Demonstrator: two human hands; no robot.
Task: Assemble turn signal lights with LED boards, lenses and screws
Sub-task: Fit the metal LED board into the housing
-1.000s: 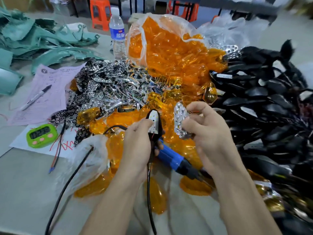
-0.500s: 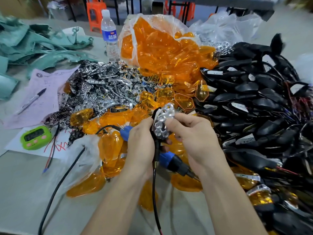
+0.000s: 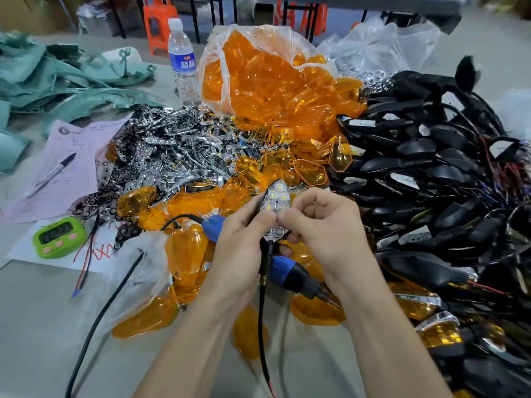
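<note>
At the middle of the view both hands hold one black turn signal housing with a chrome reflector piece (image 3: 275, 201) seated on its face. My left hand (image 3: 244, 245) grips the housing from the left, thumb pressing on the reflector. My right hand (image 3: 321, 225) pinches the reflector's lower edge from the right. The housing's black lead (image 3: 263, 311) hangs down between my wrists. A blue electric screwdriver (image 3: 287, 271) lies on the table under my hands. Loose orange lenses (image 3: 311, 172) lie just beyond.
A plastic bag of orange lenses (image 3: 267, 79) stands behind. Chrome reflectors (image 3: 172, 156) are heaped at centre left and black housings (image 3: 431, 173) fill the right. A green timer (image 3: 59, 237), pink paper with a pen (image 3: 53, 173) and a water bottle (image 3: 182, 58) sit left.
My right hand brought the chrome reflector from beside the housing onto its face. Both hands now press it together. The reflector's face has turned toward the camera.
</note>
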